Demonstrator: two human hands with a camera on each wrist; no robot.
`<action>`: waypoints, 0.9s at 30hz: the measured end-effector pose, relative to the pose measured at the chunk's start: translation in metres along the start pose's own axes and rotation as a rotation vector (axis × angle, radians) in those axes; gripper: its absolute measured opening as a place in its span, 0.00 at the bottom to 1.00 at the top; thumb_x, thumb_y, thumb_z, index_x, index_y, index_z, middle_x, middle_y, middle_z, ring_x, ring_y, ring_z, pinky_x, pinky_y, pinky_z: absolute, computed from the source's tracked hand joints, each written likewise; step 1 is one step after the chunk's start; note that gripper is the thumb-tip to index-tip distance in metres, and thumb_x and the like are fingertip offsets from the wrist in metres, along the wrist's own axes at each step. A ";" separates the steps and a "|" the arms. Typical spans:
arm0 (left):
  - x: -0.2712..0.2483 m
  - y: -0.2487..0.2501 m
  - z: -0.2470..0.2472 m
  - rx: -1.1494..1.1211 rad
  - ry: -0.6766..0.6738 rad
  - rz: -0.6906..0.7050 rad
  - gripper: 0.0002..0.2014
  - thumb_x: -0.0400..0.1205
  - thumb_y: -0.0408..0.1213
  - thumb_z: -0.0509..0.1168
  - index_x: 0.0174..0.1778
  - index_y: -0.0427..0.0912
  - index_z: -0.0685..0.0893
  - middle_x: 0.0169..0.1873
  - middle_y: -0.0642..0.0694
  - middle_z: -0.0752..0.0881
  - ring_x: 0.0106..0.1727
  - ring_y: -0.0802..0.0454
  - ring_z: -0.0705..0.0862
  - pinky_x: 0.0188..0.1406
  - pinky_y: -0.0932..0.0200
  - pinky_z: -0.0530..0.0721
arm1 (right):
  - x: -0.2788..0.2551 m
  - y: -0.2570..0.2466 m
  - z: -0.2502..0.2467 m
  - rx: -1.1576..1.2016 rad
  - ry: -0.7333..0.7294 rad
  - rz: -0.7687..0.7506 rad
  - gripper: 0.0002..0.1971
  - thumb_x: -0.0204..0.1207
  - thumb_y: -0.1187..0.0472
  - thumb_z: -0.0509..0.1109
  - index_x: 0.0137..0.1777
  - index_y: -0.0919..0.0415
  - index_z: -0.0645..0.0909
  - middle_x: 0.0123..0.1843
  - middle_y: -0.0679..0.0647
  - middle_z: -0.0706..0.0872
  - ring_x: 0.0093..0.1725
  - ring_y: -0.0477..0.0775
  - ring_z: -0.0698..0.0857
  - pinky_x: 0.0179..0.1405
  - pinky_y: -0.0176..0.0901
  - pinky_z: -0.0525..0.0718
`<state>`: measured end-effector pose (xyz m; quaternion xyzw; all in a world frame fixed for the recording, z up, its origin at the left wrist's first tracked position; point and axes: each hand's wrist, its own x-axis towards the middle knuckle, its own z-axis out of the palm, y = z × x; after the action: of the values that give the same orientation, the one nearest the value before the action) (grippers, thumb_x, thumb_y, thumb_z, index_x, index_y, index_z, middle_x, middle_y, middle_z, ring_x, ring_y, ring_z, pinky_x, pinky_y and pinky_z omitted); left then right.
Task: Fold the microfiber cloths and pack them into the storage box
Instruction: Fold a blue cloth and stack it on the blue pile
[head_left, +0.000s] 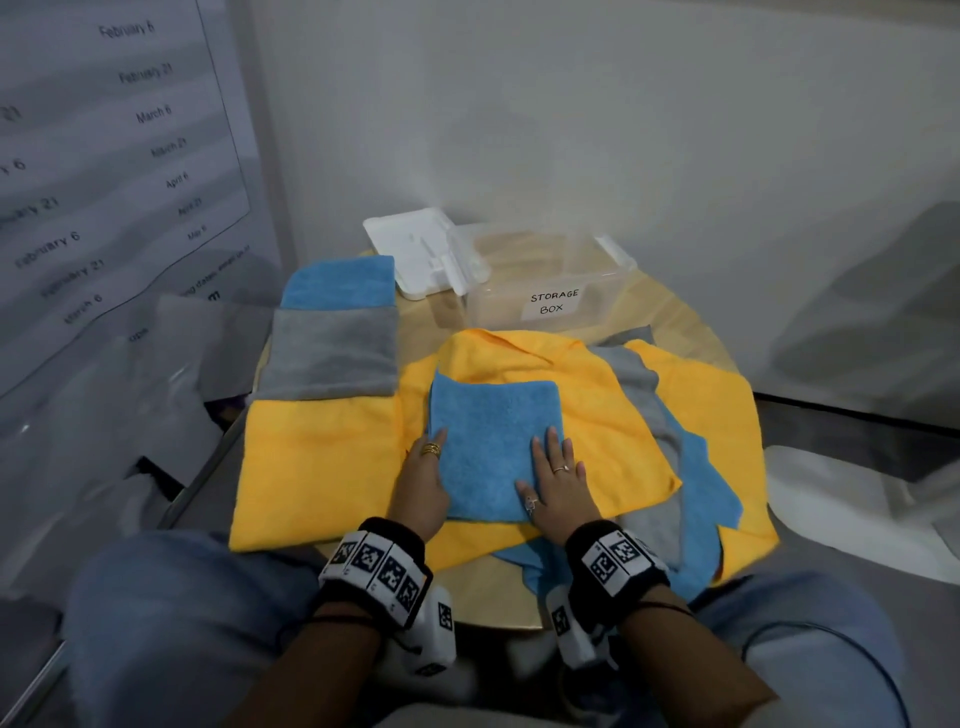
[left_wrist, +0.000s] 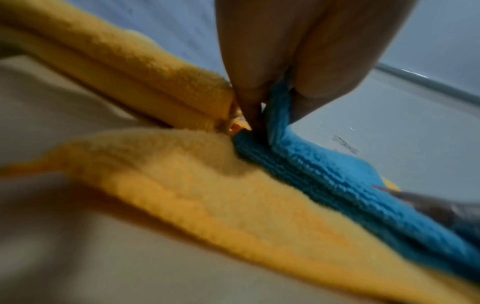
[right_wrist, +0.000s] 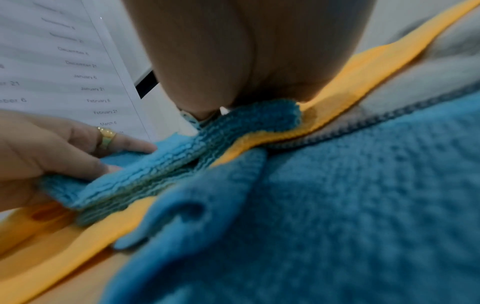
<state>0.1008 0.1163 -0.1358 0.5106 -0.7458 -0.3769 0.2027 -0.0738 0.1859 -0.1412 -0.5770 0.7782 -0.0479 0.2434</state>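
Atop yellow cloth (head_left: 322, 457), my left hand (head_left: 423, 480) pinches folded blue cloth (head_left: 493, 441) edge; right hand (head_left: 558, 483) presses flat, fingers spread.

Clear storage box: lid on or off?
Off. The clear plastic storage box stands open-topped; its white lid lies beside it, overlapping its left rim.

We see dim, even indoor light with soft shadows and no glare. Our head view is fairly sharp at the centre, while its edges bend and smear. Both wrist views are murky, and the nearest blue cloth (right_wrist: 337, 205) is out of focus.
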 end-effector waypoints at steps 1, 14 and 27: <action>-0.002 0.001 -0.001 0.117 0.023 -0.002 0.30 0.81 0.18 0.51 0.80 0.39 0.60 0.81 0.41 0.56 0.79 0.43 0.61 0.79 0.56 0.61 | 0.000 -0.001 0.000 -0.016 -0.024 0.013 0.34 0.85 0.45 0.46 0.83 0.59 0.38 0.84 0.58 0.34 0.83 0.63 0.36 0.81 0.57 0.41; 0.007 0.015 0.042 0.712 -0.347 0.041 0.30 0.88 0.52 0.42 0.82 0.50 0.36 0.81 0.46 0.31 0.82 0.42 0.30 0.80 0.44 0.35 | 0.062 0.014 -0.040 -0.129 -0.190 -0.046 0.39 0.81 0.40 0.55 0.83 0.48 0.36 0.84 0.52 0.31 0.83 0.59 0.34 0.81 0.61 0.43; 0.008 0.020 0.041 0.713 -0.417 -0.026 0.31 0.87 0.55 0.41 0.81 0.53 0.33 0.80 0.47 0.28 0.80 0.44 0.27 0.77 0.40 0.29 | 0.092 0.010 -0.069 0.526 0.086 0.363 0.28 0.75 0.45 0.70 0.64 0.66 0.72 0.62 0.63 0.79 0.61 0.65 0.79 0.53 0.53 0.78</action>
<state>0.0576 0.1269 -0.1469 0.4710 -0.8481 -0.1928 -0.1475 -0.1325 0.0897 -0.1140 -0.3433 0.8390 -0.2276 0.3556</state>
